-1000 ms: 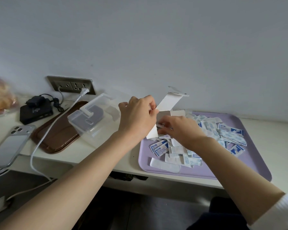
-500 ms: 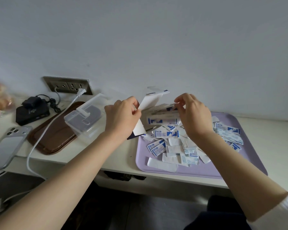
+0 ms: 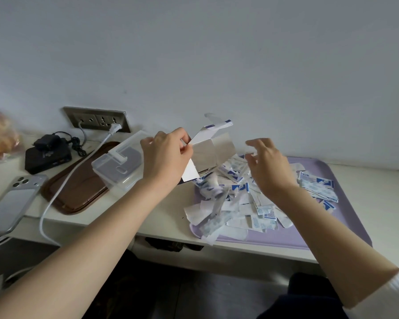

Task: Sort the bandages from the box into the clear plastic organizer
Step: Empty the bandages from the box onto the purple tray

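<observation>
The left hand's fingers [image 3: 182,138] are clenched in a pinch on a flap of the white cardboard box with blue trim [image 3: 207,153], thumb under the flap and forefinger above it. The left hand [image 3: 166,157] holds the box tilted in the middle of the frame, and its open mouth faces down and to the right. The right hand's fingers [image 3: 255,143] are released, spread and slightly bent, and they grasp nothing that can be made out. The right hand [image 3: 270,166] hovers just right of the box, above the heap.

Below both hands, the small white and blue wrapped bandages [image 3: 240,203] lie in a loose pile. They spread across the flat lilac plastic tray [image 3: 350,222], and a few hang over its near left edge. Some at the box's mouth are blurred.

The clear plastic organizer [image 3: 118,166] stands left of the left hand, well apart from the pile, on the right end of an oval brown tray [image 3: 78,194]. No bandage shows inside it.

Both trays rest on the white counter [image 3: 152,217]. Further left a grey smartphone [image 3: 14,201] lies face down at the counter's edge, near a white cable [image 3: 62,187] that runs up to a metal wall socket [image 3: 97,119]. A black box [image 3: 47,157] sits under the socket. A white sleeve [image 3: 389,293] shows at the lower right.
</observation>
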`<state>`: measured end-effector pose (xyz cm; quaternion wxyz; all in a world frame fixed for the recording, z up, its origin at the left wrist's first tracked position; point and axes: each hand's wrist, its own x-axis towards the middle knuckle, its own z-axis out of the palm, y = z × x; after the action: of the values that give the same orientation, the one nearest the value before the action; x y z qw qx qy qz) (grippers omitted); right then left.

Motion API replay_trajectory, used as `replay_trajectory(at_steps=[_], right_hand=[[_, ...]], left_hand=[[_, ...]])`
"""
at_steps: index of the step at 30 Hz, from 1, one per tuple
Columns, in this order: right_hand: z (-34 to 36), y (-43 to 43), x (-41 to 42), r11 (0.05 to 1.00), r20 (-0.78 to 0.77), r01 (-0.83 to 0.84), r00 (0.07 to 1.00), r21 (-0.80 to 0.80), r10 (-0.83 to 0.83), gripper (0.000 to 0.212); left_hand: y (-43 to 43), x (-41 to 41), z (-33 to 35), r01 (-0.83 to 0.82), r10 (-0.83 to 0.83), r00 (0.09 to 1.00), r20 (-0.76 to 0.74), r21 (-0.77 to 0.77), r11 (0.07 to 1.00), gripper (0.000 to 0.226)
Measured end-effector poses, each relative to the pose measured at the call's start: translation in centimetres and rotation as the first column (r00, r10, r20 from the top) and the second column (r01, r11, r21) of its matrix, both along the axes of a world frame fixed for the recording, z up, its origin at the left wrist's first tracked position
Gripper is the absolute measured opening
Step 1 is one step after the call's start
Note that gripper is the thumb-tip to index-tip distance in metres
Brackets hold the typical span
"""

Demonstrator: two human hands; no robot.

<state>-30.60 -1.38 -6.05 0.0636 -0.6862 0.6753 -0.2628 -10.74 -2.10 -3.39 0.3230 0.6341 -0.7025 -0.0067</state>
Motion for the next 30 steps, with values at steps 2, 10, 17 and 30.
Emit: replay_trajectory(at_steps=[2,10,17,30], right_hand=[[0.2,0.5,1.1,0.994,0.021,-0.099,0.995,-0.035,0.099,0.025],[-1.0,1.0,2.7,0.945,-0.164,-0.323,0.931,0.054,0.327,0.041],[0.2,0.9,2.5,0.973,-0.319,-0.109,0.932,0.202,0.171,0.041],[-0.1,1.3,1.3,0.978,-0.598,-0.010,0.790,0.207,0.135,0.025]], left_hand=[[0.0,-0.4,0.0,0.008,-0.008,1.000,-0.010,0.002,1.000,0.017],[0.3,-2.5,0.5,0.104,-0.104,0.995,0.001,0.012,0.994,0.016],[1.0,-4.1,0.6,0.258,-0.260,0.965,0.040,0.034,0.965,0.009],[1.0,-5.4,0.2,0.258,-0.258,0.953,0.157,0.026,0.966,0.007]])
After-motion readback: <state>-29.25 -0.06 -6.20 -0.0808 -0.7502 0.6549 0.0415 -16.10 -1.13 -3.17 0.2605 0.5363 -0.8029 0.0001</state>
